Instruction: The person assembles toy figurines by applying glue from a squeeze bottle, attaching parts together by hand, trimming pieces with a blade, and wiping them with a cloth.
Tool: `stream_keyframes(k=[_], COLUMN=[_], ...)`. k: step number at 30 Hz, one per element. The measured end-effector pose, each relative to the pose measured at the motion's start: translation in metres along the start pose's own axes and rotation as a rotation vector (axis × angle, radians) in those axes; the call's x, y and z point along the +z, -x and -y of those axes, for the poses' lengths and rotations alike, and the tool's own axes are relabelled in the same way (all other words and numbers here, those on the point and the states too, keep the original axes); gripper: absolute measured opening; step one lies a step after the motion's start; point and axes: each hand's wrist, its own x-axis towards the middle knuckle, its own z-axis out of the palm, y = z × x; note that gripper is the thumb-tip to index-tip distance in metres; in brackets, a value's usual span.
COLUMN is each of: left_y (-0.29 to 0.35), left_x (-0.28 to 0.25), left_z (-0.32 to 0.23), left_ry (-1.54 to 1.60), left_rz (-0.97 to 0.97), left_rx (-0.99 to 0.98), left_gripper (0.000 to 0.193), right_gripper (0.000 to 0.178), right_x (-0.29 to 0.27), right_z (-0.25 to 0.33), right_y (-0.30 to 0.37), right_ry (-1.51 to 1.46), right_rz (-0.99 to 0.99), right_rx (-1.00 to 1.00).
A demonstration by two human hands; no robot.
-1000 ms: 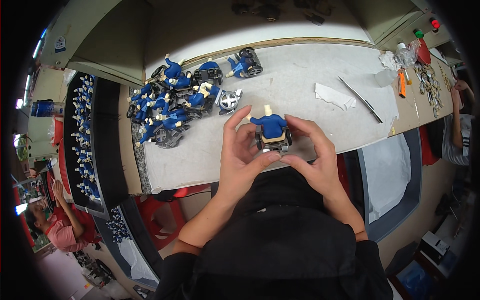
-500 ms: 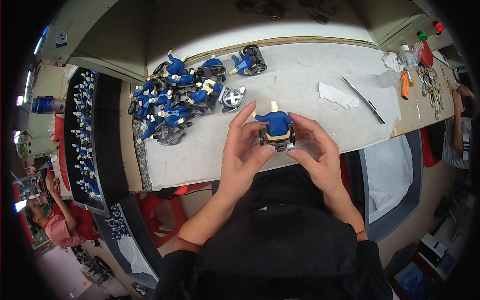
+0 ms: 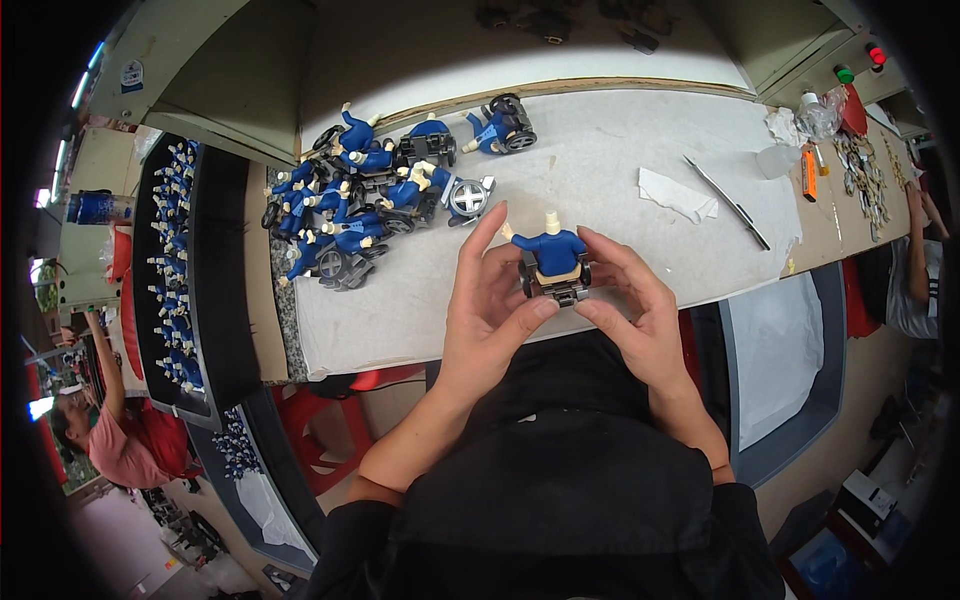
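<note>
Both of my hands hold one toy wheelchair figure (image 3: 556,252) just above the near edge of the white-covered table. It has a blue torso, one raised cream arm, a cream neck stub without a head, and a dark wheeled chair with a tan band behind the seat. My left hand (image 3: 487,300) grips the chair's left side, thumb at its lower back. From the other side my right hand (image 3: 636,305) closes on it, thumb also at the lower back. The fingertips around the wheels are partly hidden. Beyond my left hand lies a heap of similar wheelchair figures (image 3: 350,195).
A black tray (image 3: 225,290) of small blue figures stands at left. Right of centre lie white paper (image 3: 675,195) and a slim pen-like tool (image 3: 727,203); farther right, an orange cutter (image 3: 809,172) and small metal parts (image 3: 862,185). Co-workers sit at left (image 3: 130,445) and far right (image 3: 915,280).
The figure has tipped slightly in my fingers, and my left thumb has shifted a little right along the chair's back. The co-worker at left has raised an arm.
</note>
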Motion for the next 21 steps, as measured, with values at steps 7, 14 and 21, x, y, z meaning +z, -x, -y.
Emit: stream_keyframes(k=[7, 14, 21], left_y=[-0.001, -0.003, -0.005], left_x=[-0.001, -0.002, -0.004], left_z=[-0.002, 0.001, 0.014], left_ry=[-0.036, 0.040, -0.119], left_rz=[0.008, -0.001, 0.038], left_rx=[-0.026, -0.060, 0.143], left_gripper=[0.075, 0.074, 0.071], right_gripper=[0.053, 0.053, 0.057], right_x=[0.001, 0.000, 0.001], right_z=[-0.001, -0.002, -0.001], right_y=[-0.001, -0.001, 0.000], right_ry=[-0.011, 0.017, -0.049], right_rz=[0.000, 0.002, -0.034], right_rx=[-0.005, -0.022, 0.001])
